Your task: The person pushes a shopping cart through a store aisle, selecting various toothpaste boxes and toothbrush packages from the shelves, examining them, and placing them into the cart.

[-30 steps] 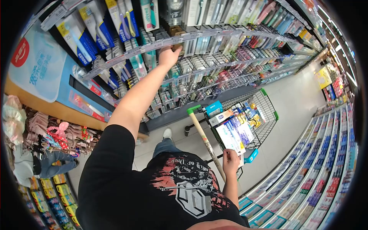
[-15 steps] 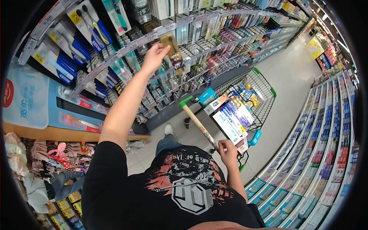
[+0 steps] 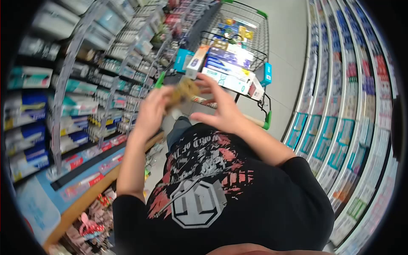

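My left hand [image 3: 154, 108] is closed on the edge of a gold-brown flat pack [image 3: 183, 91], which is smeared by motion, so its print cannot be read. Just right of the pack is my right hand [image 3: 223, 104], its thumb and fingers apart and curved toward it. Whether the right fingertips touch the pack is not clear. Both hands are in front of my body, above the handle [image 3: 253, 121] of a shopping cart [image 3: 267, 32].
Boxes lie in the cart, among them a white box [image 3: 225, 80] and an orange-white box [image 3: 197, 61]. Toothbrush racks [image 3: 70, 85] rise on the left. Long shelves of boxed goods [image 3: 335, 127] line the right. Hair accessories [image 3: 91, 225] hang at lower left.
My left hand has brought the pack from the rack down in front of my body. The right hand has left the cart handle area, opened and come up beside the pack. The view has turned.
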The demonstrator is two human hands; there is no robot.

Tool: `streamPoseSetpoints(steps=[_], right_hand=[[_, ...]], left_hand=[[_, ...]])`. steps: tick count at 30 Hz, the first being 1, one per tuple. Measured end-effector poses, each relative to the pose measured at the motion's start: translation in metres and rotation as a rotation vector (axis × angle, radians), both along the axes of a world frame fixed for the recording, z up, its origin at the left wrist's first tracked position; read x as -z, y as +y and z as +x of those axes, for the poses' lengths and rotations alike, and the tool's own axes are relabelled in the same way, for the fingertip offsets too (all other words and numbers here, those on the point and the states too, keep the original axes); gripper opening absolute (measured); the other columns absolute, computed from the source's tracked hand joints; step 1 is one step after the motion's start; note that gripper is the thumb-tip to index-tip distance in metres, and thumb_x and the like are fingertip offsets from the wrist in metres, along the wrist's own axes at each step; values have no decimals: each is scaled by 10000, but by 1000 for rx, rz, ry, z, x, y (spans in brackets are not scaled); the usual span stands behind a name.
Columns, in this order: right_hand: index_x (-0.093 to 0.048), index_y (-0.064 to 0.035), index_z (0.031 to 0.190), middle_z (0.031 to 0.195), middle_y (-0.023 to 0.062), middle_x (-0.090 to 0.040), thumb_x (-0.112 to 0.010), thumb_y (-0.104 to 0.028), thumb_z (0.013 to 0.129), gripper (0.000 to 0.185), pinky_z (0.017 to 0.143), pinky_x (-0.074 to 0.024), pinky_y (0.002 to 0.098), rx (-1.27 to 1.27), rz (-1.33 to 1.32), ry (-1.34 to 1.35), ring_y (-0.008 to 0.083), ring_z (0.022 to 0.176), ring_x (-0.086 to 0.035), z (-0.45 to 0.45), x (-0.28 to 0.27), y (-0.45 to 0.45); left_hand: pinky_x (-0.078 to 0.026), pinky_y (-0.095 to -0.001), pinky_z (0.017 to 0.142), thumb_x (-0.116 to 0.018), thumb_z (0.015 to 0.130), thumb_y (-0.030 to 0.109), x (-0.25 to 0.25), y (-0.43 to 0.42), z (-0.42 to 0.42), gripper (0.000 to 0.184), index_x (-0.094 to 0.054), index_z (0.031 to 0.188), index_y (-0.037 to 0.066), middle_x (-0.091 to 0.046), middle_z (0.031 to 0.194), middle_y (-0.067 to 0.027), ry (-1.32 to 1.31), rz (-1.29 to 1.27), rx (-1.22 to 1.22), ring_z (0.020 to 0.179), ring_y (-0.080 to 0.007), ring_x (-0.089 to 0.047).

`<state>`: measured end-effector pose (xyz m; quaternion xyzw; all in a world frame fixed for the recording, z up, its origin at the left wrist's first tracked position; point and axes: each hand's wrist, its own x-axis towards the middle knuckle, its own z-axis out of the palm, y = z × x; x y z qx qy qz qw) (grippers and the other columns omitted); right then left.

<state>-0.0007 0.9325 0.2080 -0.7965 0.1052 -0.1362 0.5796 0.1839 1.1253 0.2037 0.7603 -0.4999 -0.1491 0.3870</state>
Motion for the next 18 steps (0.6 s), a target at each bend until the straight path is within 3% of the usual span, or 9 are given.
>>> streamPoseSetpoints(steps=[1, 2, 5, 6, 9, 12, 15, 18], right_hand=[[-320, -130, 1628, 1447, 173, -599, -901, -236, 841, 984, 939, -580, 397, -41, 64, 35, 287, 1199, -655, 3, -3, -1], [-420, -125, 1558, 1271, 166, -706, -866, -222, 881, 816, 838, -596, 376, -49, 70, -10, 256, 1046, -720, 5, 1, 2], [-584, -97, 1352, 994, 171, -758, -819, -298, 922, 530, 828, -594, 404, -236, 171, 248, 354, 894, -759, 5, 4, -6], [-635, -71, 1221, 888, 149, -756, -773, -242, 965, 337, 791, -594, 389, -197, 83, 155, 301, 835, -771, 3, 9, -5], [-648, -67, 1227, 941, 139, -763, -746, -204, 989, 292, 769, -597, 369, -164, 239, 236, 246, 832, -769, -7, 12, -5], [-618, -51, 1290, 1076, 71, -740, -682, -127, 1040, 269, 793, -591, 290, -86, 339, 228, 124, 918, -717, -18, 23, -21], [-588, -33, 1325, 1172, 64, -707, -649, -106, 1059, 283, 828, -600, 275, -82, 523, 240, 116, 993, -697, -28, 32, -31], [-574, -32, 1319, 1156, 59, -700, -728, -100, 1007, 355, 821, -591, 267, -108, 485, 303, 110, 1022, -692, -36, 40, -46]], left_hand=[[-531, -443, 879, -523, 1055, 103, 1, 1, -16, 269, -644, 1284, 31, -671, 1130, -200, 41, 64, 34, 1040, -409, -667], [-531, -450, 852, -529, 1060, 122, 0, 1, -32, 256, -647, 1269, 35, -668, 1123, -197, 68, 94, 38, 1018, -414, -667], [-529, -466, 787, -535, 1077, 176, 8, 4, -53, 226, -649, 1216, 39, -669, 1067, -192, 60, 91, -7, 949, -426, -669], [-527, -470, 768, -535, 1083, 193, 15, 6, -56, 222, -650, 1196, 40, -670, 1042, -191, 44, 76, -34, 926, -430, -670], [-509, -480, 713, -536, 1092, 230, 31, 26, -50, 229, -645, 1107, 29, -670, 920, -206, 96, 341, -61, 851, -448, -664], [-488, -476, 663, -558, 1086, 252, 33, 32, -48, 262, -629, 1006, 13, -651, 822, -222, 184, 359, -81, 775, -461, -648], [-477, -472, 647, -585, 1073, 256, 33, 27, -50, 279, -627, 963, 3, -648, 815, -233, 250, 355, -83, 760, -461, -638], [-472, -466, 642, -599, 1067, 258, 44, 16, -52, 281, -633, 961, 1, -638, 809, -229, 172, 289, -53, 752, -452, -633]])
